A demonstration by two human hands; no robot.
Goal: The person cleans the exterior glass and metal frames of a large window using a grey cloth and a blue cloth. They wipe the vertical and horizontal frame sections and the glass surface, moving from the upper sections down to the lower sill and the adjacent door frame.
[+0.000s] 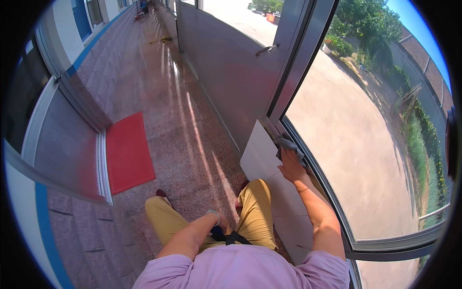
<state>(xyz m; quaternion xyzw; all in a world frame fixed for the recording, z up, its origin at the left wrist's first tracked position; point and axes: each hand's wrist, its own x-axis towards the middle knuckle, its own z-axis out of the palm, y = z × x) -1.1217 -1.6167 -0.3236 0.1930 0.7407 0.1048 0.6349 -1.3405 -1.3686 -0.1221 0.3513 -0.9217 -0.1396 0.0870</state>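
A folded grey cloth lies under the fingers of my right hand, which presses it onto the ledge at the lower corner of a metal window frame. Below that ledge is a low wall of white tiles. My left hand rests at my lap, between my knees, with a pale band on its wrist. Something dark blue shows beside it. The forearm and the angle hide most of those fingers, so whether they hold anything is unclear.
A grey metal door with a handle adjoins the window. A red mat lies on the speckled stone floor by an open doorway at left. Farther along the corridor is a yellow item. Outside are paving and plants.
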